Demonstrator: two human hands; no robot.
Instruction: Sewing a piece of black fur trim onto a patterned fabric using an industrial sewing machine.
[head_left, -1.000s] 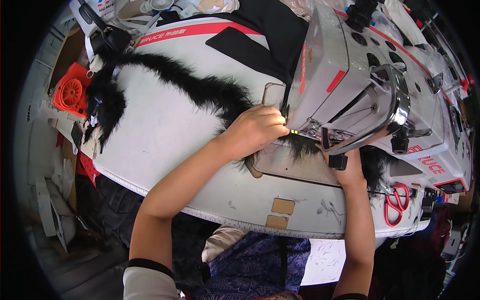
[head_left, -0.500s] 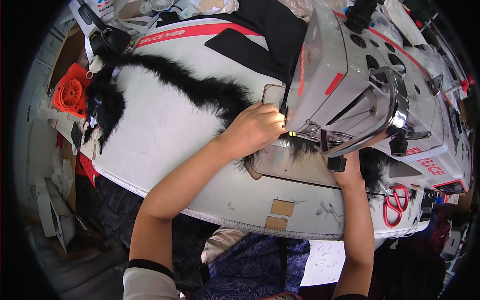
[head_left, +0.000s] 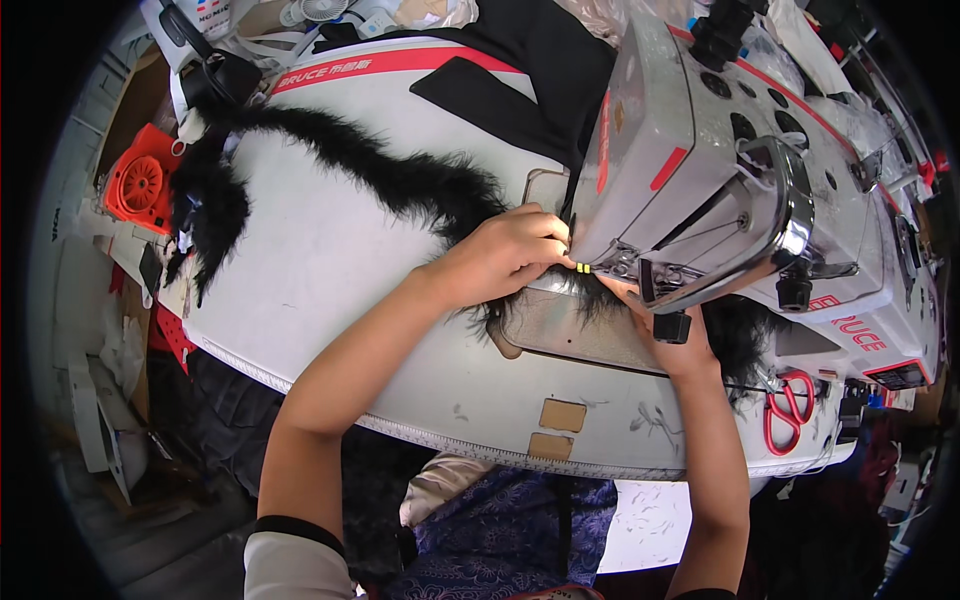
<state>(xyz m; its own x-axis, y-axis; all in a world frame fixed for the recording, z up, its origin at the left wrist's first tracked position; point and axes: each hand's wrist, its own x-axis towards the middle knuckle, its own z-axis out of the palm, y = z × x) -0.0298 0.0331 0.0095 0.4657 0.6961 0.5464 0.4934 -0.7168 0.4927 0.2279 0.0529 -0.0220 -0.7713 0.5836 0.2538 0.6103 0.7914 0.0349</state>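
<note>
A long black feather trim [head_left: 390, 170] winds across the white sewing table and runs in at the needle area of a white sewing machine [head_left: 640, 150]. Just left of the needle, my left hand [head_left: 505, 258] is closed, its fingertips pinching the trim. My right hand [head_left: 665, 335] reaches in under the machine head from the right, partly hidden by the metal lever. Its fingers point toward the needle and press on the trim there; their tips are hard to make out. More black fluff hangs between the hands and lies right of my right wrist.
Red-handled scissors [head_left: 790, 412] lie at the table's right. Black fabric [head_left: 480, 100] spreads behind the needle area. An orange round-grilled device [head_left: 140, 185] sits at the left edge, beside a bunched end of trim. A ruler strip [head_left: 440, 440] follows the table's front edge.
My right hand has shifted up and left, so its fingers now show near the needle. My left hand has changed its finger pose slightly and stays on the trim.
</note>
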